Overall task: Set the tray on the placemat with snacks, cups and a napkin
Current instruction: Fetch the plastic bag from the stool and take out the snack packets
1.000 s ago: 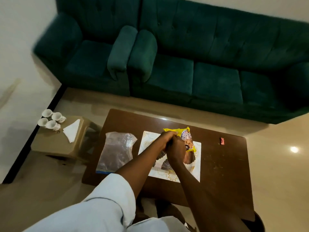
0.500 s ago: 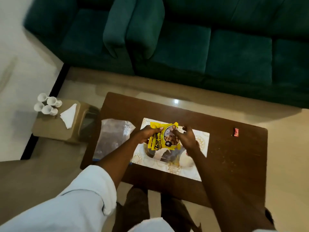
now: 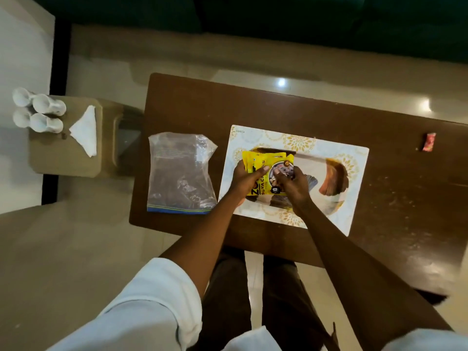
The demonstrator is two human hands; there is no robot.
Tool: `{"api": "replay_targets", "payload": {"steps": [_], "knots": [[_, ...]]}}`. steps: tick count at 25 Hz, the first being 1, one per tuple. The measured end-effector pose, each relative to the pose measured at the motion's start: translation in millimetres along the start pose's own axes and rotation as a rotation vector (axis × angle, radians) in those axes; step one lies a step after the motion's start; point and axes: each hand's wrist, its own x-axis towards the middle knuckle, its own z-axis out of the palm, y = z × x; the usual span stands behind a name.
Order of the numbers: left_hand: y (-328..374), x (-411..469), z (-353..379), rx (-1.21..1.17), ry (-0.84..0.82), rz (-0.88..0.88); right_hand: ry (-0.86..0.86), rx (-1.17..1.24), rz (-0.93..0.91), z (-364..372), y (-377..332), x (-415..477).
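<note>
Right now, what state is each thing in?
White gold-patterned placemat: flat on the brown table.
Shiny reflective tray: on the placemat.
Yellow snack packets: gripped by left hand and right hand, over the tray.
Clear plastic zip bag: lying flat, beside the placemat.
Four white cups: on the side stool.
White napkin: folded, beside the cups.

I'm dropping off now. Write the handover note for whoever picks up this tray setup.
Left hand: holds the yellow snack packets at their left edge.
Right hand: pinches the same packets from the right.
Things: the tray sits on the placemat on the table, with the packets over its left part. Four cups and the napkin are on the side stool to the left.
Done: tray on placemat.
Left: settle the snacks, then bring the cups and napkin.
</note>
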Motion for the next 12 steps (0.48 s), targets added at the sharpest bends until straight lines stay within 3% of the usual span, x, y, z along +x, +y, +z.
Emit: {"api": "replay_targets", "payload": {"steps": [5, 8, 12], "knots": [[10.0, 33.9, 6.2, 0.177, 0.02, 0.027, 0.151, -0.021, -0.15, 9.9, 7.4, 16.4], [8.5, 36.4, 16.6, 0.454, 0.266, 0.084, 0.131, -0.06, -0.145, 13.0, 7.7, 24.5], [-6.1, 26.6, 14.1, 0.471, 0.422, 0.079, 0.109, -0.096, -0.19, 16.3, 8.1, 25.5]]}}
